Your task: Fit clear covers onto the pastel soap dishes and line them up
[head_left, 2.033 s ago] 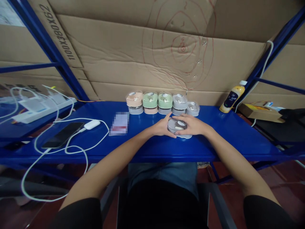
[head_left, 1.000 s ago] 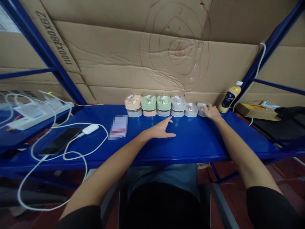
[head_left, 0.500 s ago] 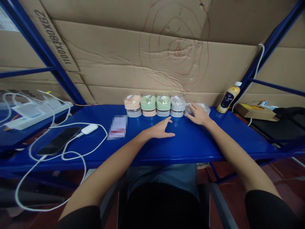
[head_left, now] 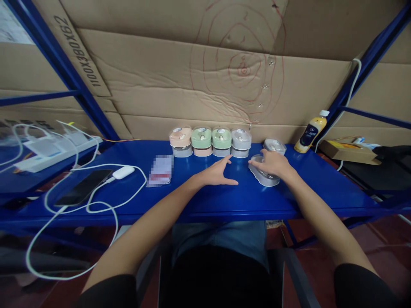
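My right hand (head_left: 272, 164) grips a grey container with a clear lid (head_left: 266, 179) from above, its fingers over the top and the near edge tilted toward me. Just behind it, a similar grey container (head_left: 275, 146) sits on the table. To the left stand several two-high stacks in a row: a pink container (head_left: 180, 137), a green one (head_left: 201, 138), another green one (head_left: 221, 138) and a grey one (head_left: 241, 138) on top. In front of this row my left hand (head_left: 220, 172) is open, thumb and fingers apart, with nothing in it.
A flat pouch or card (head_left: 160, 171) lies left of my left hand. Farther left are a phone (head_left: 84, 188), a white charging case (head_left: 123, 172) and looping white cables. A juice bottle (head_left: 310, 132) and an open cardboard box (head_left: 348, 152) stand right. Cardboard walls the back.
My right hand has drawn a grey container off the back row, toward me, uncovering the similar one behind it. My left hand has stayed open in about the same place.
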Action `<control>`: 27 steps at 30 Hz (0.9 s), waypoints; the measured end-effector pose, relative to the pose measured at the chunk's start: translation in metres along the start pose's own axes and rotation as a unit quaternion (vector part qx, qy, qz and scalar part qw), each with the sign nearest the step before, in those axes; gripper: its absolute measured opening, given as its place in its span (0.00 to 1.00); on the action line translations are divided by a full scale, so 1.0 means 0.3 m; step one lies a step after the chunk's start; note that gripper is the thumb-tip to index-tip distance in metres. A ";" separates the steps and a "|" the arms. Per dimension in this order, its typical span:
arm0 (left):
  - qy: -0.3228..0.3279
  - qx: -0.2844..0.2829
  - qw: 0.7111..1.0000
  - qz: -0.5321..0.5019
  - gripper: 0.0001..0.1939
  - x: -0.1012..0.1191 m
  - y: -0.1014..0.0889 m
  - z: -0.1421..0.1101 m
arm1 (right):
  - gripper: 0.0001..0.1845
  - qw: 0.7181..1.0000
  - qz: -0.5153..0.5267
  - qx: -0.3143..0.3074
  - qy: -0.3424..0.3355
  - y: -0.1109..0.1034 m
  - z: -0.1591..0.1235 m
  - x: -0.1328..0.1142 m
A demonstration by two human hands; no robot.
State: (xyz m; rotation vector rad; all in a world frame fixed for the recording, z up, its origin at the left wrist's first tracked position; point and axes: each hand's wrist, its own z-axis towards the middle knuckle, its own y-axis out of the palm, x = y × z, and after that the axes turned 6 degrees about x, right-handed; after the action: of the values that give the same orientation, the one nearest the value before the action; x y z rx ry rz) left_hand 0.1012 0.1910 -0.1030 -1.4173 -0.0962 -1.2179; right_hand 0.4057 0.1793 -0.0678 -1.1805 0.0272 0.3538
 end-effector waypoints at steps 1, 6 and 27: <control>0.003 0.003 1.000 -0.004 0.72 0.000 -0.003 0.001 | 0.51 0.999 0.026 -0.019 -0.019 0.003 -0.004 -0.007; 0.037 0.017 0.998 -0.052 0.77 0.006 -0.014 0.001 | 0.43 0.961 0.227 0.009 -0.157 -0.025 -0.022 -0.080; 0.108 -0.020 0.992 0.056 0.34 0.032 -0.014 -0.011 | 0.40 0.971 0.226 0.072 -0.043 -0.058 -0.027 0.018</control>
State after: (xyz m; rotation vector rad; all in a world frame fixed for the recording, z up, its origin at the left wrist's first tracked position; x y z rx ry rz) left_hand 0.1006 0.1843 -0.0945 -1.2990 0.1554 -1.2767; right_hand 0.4172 0.1674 -0.0564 -1.0069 0.2461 0.7910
